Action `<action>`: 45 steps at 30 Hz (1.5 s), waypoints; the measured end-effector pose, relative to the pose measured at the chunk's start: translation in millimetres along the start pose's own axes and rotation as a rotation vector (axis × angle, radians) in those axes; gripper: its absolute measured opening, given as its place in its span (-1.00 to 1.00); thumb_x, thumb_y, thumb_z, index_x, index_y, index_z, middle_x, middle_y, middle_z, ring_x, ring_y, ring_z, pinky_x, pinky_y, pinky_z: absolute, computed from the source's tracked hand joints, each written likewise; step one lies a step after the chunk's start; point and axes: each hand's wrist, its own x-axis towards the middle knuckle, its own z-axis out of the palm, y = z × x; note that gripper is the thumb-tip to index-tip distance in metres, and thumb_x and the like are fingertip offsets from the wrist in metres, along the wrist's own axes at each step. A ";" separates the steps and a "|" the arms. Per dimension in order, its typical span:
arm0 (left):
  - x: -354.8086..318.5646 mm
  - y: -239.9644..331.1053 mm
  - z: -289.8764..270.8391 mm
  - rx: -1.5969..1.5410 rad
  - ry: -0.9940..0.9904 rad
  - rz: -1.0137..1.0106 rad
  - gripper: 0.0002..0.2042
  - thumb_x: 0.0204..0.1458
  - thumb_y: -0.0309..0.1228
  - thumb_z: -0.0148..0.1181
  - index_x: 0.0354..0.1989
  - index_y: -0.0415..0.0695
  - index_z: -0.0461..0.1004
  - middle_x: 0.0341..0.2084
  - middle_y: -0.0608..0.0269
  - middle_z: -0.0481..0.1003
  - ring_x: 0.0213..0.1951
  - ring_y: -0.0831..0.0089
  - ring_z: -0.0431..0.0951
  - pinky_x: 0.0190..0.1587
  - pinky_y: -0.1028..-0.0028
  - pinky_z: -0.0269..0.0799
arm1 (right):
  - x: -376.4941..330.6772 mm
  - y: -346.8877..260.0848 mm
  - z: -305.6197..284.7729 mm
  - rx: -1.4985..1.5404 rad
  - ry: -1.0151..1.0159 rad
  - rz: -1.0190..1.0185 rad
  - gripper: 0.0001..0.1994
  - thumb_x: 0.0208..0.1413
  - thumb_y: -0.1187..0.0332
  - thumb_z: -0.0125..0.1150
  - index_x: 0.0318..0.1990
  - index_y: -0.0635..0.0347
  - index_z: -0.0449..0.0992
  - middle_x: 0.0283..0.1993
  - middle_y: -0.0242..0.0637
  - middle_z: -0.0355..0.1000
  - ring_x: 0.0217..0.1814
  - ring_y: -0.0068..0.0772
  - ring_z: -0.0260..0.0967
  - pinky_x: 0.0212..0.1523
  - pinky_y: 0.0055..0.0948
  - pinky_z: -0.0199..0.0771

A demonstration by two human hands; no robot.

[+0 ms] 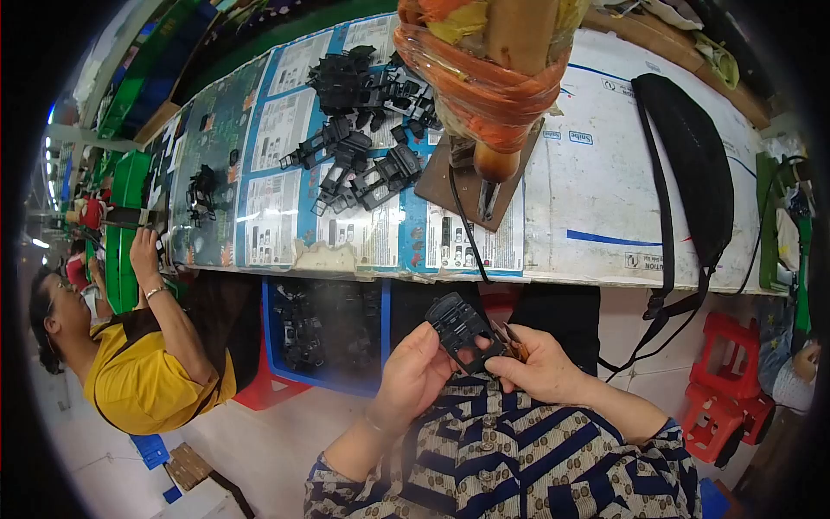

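A black plastic part (458, 322) with a rounded top and a framed opening is tilted up in front of my chest, just off the table's front edge. My left hand (410, 370) is closed on its left side, thumb along the edge. My right hand (545, 368) grips a small two-pronged tool (517, 344) with orange-brown handles, which looks like nippers. Its dark prongs point toward the part's right side, and my right thumb lies at the part's lower corner. Fingers behind the part are partly hidden.
Black plastic parts (372, 177) lie heaped on the table (553, 251). Above it hangs an orange-wrapped post (484, 78) over a brown plate (441, 186). A blue bin (386, 333), black bag (692, 164) and red stool (726, 381) are nearby. A person in yellow (156, 372) sits left.
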 end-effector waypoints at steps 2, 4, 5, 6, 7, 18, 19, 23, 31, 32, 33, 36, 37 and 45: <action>-0.3 -1.6 -3.2 -0.026 0.035 -0.010 -0.60 0.20 -0.19 -0.27 0.03 -0.27 0.22 -0.18 -0.06 0.41 -0.16 0.34 0.42 -0.13 0.45 0.29 | -0.2 -2.2 1.6 -0.007 0.001 0.008 -0.76 0.05 0.39 0.14 -0.11 0.20 0.39 -0.55 -0.50 0.30 -0.59 -0.75 0.23 -0.59 -0.71 0.22; -1.0 -0.1 -3.0 -0.050 0.064 -0.029 -0.61 0.20 -0.20 -0.29 0.02 -0.27 0.22 -0.19 -0.06 0.42 -0.19 0.35 0.43 -0.14 0.45 0.30 | -0.1 -2.8 2.4 -0.013 0.002 0.017 -0.76 0.06 0.39 0.13 -0.11 0.20 0.39 -0.54 -0.50 0.30 -0.60 -0.75 0.23 -0.60 -0.72 0.22; -1.3 0.6 -3.3 -0.070 0.094 -0.050 -0.61 0.21 -0.21 -0.31 0.01 -0.27 0.23 -0.20 -0.06 0.42 -0.21 0.36 0.44 -0.15 0.46 0.32 | 0.0 -2.2 2.6 -0.003 -0.004 0.016 -0.76 0.06 0.39 0.13 -0.10 0.20 0.39 -0.54 -0.50 0.30 -0.60 -0.74 0.23 -0.60 -0.72 0.22; -1.3 0.7 -4.8 -0.074 0.093 -0.048 -0.61 0.21 -0.21 -0.31 0.01 -0.27 0.23 -0.20 -0.06 0.42 -0.21 0.36 0.44 -0.15 0.46 0.32 | 0.1 -2.0 2.6 0.007 -0.011 0.016 -0.76 0.06 0.38 0.13 -0.10 0.20 0.39 -0.54 -0.50 0.30 -0.61 -0.74 0.23 -0.60 -0.72 0.22; -1.5 0.4 -7.2 -0.069 0.110 -0.074 -0.63 0.21 -0.23 -0.31 -0.01 -0.27 0.24 -0.21 -0.05 0.43 -0.24 0.37 0.45 -0.18 0.46 0.35 | -0.1 -2.5 2.6 0.004 -0.010 0.018 -0.76 0.06 0.38 0.13 -0.10 0.20 0.39 -0.54 -0.50 0.30 -0.61 -0.74 0.23 -0.60 -0.72 0.22; -4.4 -3.6 -19.3 -0.029 0.153 -0.089 -0.71 0.20 -0.28 -0.26 -0.13 -0.23 0.30 -0.40 0.14 0.47 -0.42 0.49 0.47 -0.36 0.53 0.41 | -0.4 -1.4 3.0 -0.003 -0.002 0.029 -0.84 0.07 0.36 0.12 -0.26 0.24 0.37 -0.50 -0.47 0.32 -0.62 -0.74 0.24 -0.63 -0.73 0.24; -4.8 -4.9 -21.8 -0.017 0.153 -0.074 -0.71 0.19 -0.26 -0.23 -0.12 -0.23 0.29 -0.37 0.16 0.45 -0.40 0.48 0.46 -0.37 0.50 0.41 | -0.6 -1.8 3.4 -0.004 -0.004 0.031 -0.84 0.07 0.36 0.12 -0.26 0.24 0.37 -0.50 -0.47 0.32 -0.62 -0.74 0.24 -0.63 -0.73 0.24; -6.2 -4.7 -22.8 0.014 0.172 -0.040 -0.72 0.16 -0.27 -0.18 -0.14 -0.23 0.30 -0.36 0.20 0.44 -0.40 0.49 0.45 -0.39 0.50 0.40 | -1.3 -3.3 4.1 -0.030 -0.002 0.044 -0.84 0.07 0.36 0.12 -0.26 0.24 0.37 -0.50 -0.47 0.31 -0.62 -0.74 0.24 -0.62 -0.74 0.24; -6.3 -1.5 -18.3 0.081 0.211 -0.053 -0.77 0.14 -0.34 -0.12 -0.16 -0.23 0.30 -0.39 0.24 0.44 -0.42 0.54 0.45 -0.40 0.55 0.40 | -2.0 -4.1 5.6 -0.022 0.002 0.044 -0.84 0.07 0.37 0.12 -0.25 0.24 0.37 -0.51 -0.48 0.30 -0.62 -0.74 0.23 -0.62 -0.73 0.23; -6.5 -1.7 -19.0 0.083 0.212 -0.049 -0.78 0.13 -0.35 -0.11 -0.16 -0.23 0.31 -0.40 0.25 0.45 -0.43 0.55 0.45 -0.41 0.56 0.39 | -1.9 -5.0 5.8 -0.034 0.006 0.051 -0.84 0.07 0.37 0.12 -0.25 0.24 0.37 -0.52 -0.48 0.30 -0.62 -0.74 0.23 -0.62 -0.74 0.23; -6.5 -0.9 -17.6 0.081 0.215 -0.048 -0.78 0.13 -0.35 -0.11 -0.16 -0.23 0.31 -0.40 0.25 0.45 -0.43 0.55 0.45 -0.41 0.56 0.39 | -1.7 -5.5 6.1 -0.045 0.010 0.057 -0.84 0.07 0.36 0.11 -0.25 0.24 0.37 -0.52 -0.48 0.30 -0.62 -0.74 0.23 -0.62 -0.74 0.23; -6.6 1.0 -16.7 0.068 0.284 -0.069 -0.83 0.11 -0.35 -0.05 -0.24 -0.18 0.36 -0.48 0.33 0.45 -0.50 0.64 0.38 -0.38 0.64 0.32 | -0.3 -4.3 6.4 -0.050 0.023 0.064 -0.84 0.07 0.36 0.11 -0.24 0.24 0.37 -0.52 -0.48 0.30 -0.62 -0.74 0.23 -0.62 -0.74 0.23; -8.0 0.6 -19.5 0.084 0.258 -0.075 -0.83 0.11 -0.36 -0.05 -0.24 -0.18 0.36 -0.49 0.34 0.44 -0.50 0.64 0.38 -0.38 0.64 0.32 | -1.5 -4.7 6.6 -0.051 0.022 0.063 -0.84 0.07 0.36 0.11 -0.24 0.24 0.37 -0.52 -0.48 0.30 -0.62 -0.74 0.23 -0.62 -0.74 0.23; -11.0 1.3 -12.3 0.052 0.214 -0.035 -0.79 0.13 -0.37 -0.08 -0.17 -0.23 0.36 -0.44 0.29 0.46 -0.44 0.58 0.43 -0.32 0.59 0.36 | -2.1 -0.7 7.4 -0.124 0.026 0.010 -0.82 0.06 0.36 0.14 -0.26 0.27 0.38 -0.53 -0.46 0.32 -0.60 -0.73 0.25 -0.60 -0.71 0.25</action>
